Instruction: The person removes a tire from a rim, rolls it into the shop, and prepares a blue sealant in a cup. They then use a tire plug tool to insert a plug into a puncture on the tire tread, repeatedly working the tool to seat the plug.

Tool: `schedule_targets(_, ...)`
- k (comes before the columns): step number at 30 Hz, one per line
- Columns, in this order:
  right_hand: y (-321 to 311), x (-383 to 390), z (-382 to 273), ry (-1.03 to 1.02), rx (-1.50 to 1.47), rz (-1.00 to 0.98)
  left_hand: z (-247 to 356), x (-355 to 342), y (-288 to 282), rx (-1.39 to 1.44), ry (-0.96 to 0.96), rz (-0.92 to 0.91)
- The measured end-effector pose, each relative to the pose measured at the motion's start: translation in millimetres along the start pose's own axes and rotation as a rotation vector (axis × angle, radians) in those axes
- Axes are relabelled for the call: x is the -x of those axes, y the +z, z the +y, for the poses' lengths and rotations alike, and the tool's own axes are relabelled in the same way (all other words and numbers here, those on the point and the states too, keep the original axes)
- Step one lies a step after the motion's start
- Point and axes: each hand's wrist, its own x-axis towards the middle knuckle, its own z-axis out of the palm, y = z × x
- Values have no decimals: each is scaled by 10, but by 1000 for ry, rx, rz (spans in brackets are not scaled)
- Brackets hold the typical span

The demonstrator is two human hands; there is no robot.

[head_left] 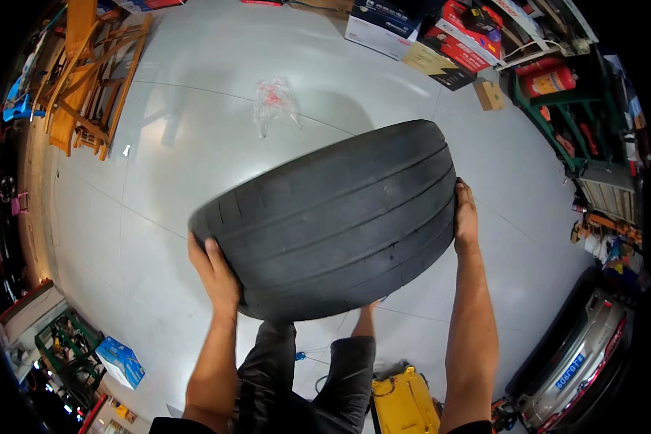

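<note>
A worn black car tire (pixel 333 224) is held up in front of me, tilted with its right end higher. Long grooves run along its tread, and small cracks or cuts show near the left end. My left hand (pixel 213 271) presses against the left sidewall, thumb near the tread edge. On the opposite side, my right hand (pixel 466 217) grips the right sidewall, its fingers partly hidden behind the tire. Both forearms reach up from the lower edge. The tire hides part of my legs and the floor beneath.
A crumpled clear plastic bag (pixel 276 101) lies on the grey floor (pixel 159 239) beyond the tire. Wooden chairs (pixel 87 87) stand far left, boxes (pixel 441 50) far right. Behind my legs is a yellow machine (pixel 405 401); a blue box (pixel 121 362) sits lower left, a car (pixel 582 362) lower right.
</note>
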Motion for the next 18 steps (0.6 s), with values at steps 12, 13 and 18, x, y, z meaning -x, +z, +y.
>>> schedule_targets(12,-179,486,13,-281,324,150,1051,122,595,-29,69,11)
schedule_targets(13,-200,599,-208,-313,384,102,1050,164,629,-75,86,20)
schedule_targets(18,-284,295,-281,-375,442,75,1075,313,733,-94,106,26)
